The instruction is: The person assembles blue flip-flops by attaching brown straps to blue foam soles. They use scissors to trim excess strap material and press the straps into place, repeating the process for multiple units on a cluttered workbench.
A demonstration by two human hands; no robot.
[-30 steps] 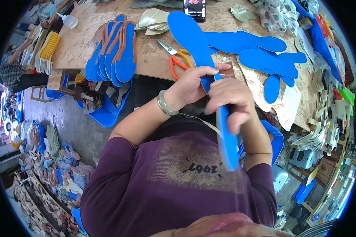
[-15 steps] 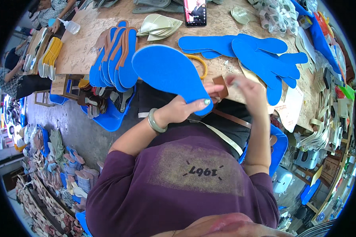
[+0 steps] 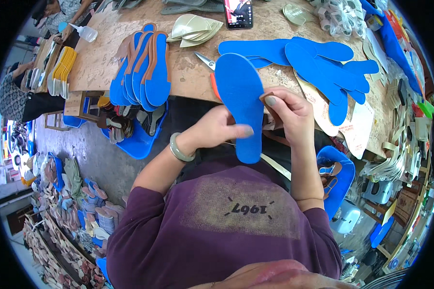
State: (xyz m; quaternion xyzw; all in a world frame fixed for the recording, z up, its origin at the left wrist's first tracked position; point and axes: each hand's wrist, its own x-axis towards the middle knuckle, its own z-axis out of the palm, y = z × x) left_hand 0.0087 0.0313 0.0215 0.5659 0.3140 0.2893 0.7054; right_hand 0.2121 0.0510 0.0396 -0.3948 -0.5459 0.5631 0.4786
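Note:
A blue shoe insole (image 3: 240,89) stands nearly upright in front of my chest, its wide end up and its narrow end down. My left hand (image 3: 214,127) grips its left edge, thumb across the blue face and fingers behind. At the right edge my right hand (image 3: 291,113) pinches a small brown strip (image 3: 271,107), thumb against fingertips. The strip's end beyond the fingers is partly hidden. Just left of the insole, a pair of scissors (image 3: 205,60) lies on the table, an orange handle showing beside the insole.
Blue insoles with brown strips (image 3: 142,72) lie fanned at left on the wooden table (image 3: 193,89). Plain blue insoles (image 3: 313,72) overlap at right. Behind stand cream curved pieces (image 3: 194,30) and a phone (image 3: 238,14). Blue bins (image 3: 335,178) sit below the table edge.
The insole has swung right and turned more upright, uncovering the scissors. My left thumb has moved onto its face. My right hand has come lower, bringing the brown strip against the insole's edge.

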